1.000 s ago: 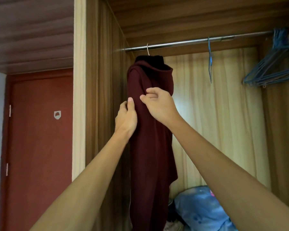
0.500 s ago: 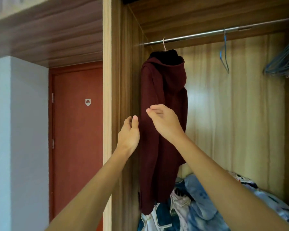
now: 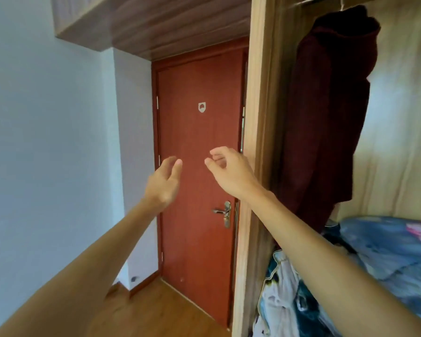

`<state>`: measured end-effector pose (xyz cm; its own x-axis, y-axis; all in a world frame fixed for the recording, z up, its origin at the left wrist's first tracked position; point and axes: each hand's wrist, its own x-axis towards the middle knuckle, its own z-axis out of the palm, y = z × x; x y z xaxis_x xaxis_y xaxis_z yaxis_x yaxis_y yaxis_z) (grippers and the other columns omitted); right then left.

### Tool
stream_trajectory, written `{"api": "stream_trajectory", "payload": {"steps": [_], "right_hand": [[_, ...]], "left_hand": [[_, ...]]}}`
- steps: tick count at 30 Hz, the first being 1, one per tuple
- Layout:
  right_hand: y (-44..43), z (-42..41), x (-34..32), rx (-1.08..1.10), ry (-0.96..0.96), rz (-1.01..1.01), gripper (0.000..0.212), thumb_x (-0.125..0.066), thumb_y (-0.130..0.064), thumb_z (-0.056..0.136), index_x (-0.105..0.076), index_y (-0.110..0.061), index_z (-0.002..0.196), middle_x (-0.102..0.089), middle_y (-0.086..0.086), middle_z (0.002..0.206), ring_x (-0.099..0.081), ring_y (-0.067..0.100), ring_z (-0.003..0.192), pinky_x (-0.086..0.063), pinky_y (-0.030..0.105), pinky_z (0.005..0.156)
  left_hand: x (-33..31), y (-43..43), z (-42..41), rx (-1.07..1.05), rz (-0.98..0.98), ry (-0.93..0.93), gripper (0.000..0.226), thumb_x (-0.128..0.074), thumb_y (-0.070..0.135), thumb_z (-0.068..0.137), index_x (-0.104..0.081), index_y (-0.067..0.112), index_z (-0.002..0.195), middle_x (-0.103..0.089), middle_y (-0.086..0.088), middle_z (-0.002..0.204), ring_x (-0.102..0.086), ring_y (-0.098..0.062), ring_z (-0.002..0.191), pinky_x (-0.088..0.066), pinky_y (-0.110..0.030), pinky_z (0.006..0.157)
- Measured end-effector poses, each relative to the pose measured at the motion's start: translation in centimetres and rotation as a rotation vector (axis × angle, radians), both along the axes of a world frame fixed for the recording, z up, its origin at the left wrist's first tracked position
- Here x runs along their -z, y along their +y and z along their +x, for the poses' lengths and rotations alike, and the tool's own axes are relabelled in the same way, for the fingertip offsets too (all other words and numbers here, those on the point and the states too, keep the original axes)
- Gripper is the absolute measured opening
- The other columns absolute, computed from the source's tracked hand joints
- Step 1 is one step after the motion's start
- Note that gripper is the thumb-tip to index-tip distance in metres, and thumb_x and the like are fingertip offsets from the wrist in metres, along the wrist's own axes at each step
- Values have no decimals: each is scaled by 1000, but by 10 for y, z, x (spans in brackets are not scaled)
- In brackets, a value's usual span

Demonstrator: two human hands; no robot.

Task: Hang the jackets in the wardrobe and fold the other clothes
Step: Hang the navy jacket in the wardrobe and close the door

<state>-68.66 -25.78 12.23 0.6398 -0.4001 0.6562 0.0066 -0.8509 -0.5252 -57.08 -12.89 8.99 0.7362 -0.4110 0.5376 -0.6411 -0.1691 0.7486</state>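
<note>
The wardrobe [image 3: 257, 117] stands open just to the right of your right hand [image 3: 231, 171], its side panel almost at your knuckles. Inside it, up and to the right of that hand, the maroon hooded jacket [image 3: 326, 113] hangs full length from a hanger hook at the top edge of view. It is apart from both hands, so I judge that jacket done.

Below your right forearm, low in the wardrobe, lies a heap of blue and patterned fabric [image 3: 387, 254] (bedding or clothes, I cannot tell which). If it is clothes, none of it looks folded yet. No other jacket or loose garment is in view, so you cannot read from here how many are left.

Behind both hands is the red door [image 3: 199, 142], which has no part in the job.

Your right hand holds nothing: the fingers are loosely curled, and thumb and forefinger are near each other but pinch nothing. Your left hand [image 3: 163, 183], just to its left, is likewise empty, with fingers relaxed and slightly spread. By my reading you are between items, and the next step is to fetch another garment.
</note>
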Motion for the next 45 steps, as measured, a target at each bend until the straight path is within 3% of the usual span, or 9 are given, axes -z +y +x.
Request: {"api": "stream_trajectory", "payload": {"steps": [3,8,13,18,27,32,35,42,45], "right_hand": [[45,40,28,-63,95,-18,38,-56,-35,99,-60,-14,130,-63,1,124,-59,12,111,-45,24,95],[126,103,73,-191,200,22,38,-57,-34,99,-60,-12,130,-63,2,126,-60,13,112,-46,24,95],[212,162,119,-343,291,13,40,-57,-33,98,-60,-9,130,-63,6,127,-60,16,114,-47,31,100],[299,213,161,-524,408,-82,41,-53,-34,100,-55,-11,134,-57,4,133,-55,15,120,-42,24,98],[447,311,214,-816,479,-170,41,-51,-34,102,-53,-11,136,-54,5,136,-54,17,122,-44,29,102],[528,370,245,-983,547,-236,43,-50,-38,101,-52,-14,137,-50,3,138,-54,17,121,-43,30,104],[573,400,263,-1088,594,-281,44,-50,-39,101,-51,-15,138,-48,2,139,-53,16,120,-42,29,102],[667,441,307,-1320,685,-356,42,-51,-37,101,-52,-15,137,-50,2,139,-52,18,125,-43,31,105],[705,439,332,-1406,747,-393,41,-52,-35,101,-53,-15,137,-51,3,138,-52,19,126,-44,36,107]], "left_hand": [[25,67,34,-89,51,57,52,-33,47,105,-40,23,150,-57,-4,134,-50,-25,131,-34,-26,99],[71,182,79,-231,136,129,53,-33,49,104,-40,23,150,-52,-10,144,-48,-27,134,-36,-37,111],[121,292,103,-376,202,190,53,-32,47,105,-39,21,150,-52,-12,145,-48,-28,133,-38,-35,105],[169,392,115,-500,291,223,53,-32,45,105,-38,19,150,-53,-11,144,-50,-27,132,-39,-37,107],[229,548,132,-790,323,328,52,-35,44,105,-37,21,151,-51,-12,144,-49,-28,132,-38,-37,107],[255,624,144,-986,326,436,52,-35,46,105,-35,24,152,-48,-11,147,-49,-28,133,-38,-38,107],[270,663,150,-1104,334,493,52,-33,48,104,-35,24,151,-55,-13,140,-57,-29,122,-45,-40,104],[312,716,128,-1327,267,649,51,-36,41,106,-34,21,152,-47,-12,150,-51,-29,132,-50,-43,103],[343,736,100,-1438,232,775,51,-35,42,106,-33,22,152,-46,-11,150,-47,-30,136,-43,-42,107]]}}
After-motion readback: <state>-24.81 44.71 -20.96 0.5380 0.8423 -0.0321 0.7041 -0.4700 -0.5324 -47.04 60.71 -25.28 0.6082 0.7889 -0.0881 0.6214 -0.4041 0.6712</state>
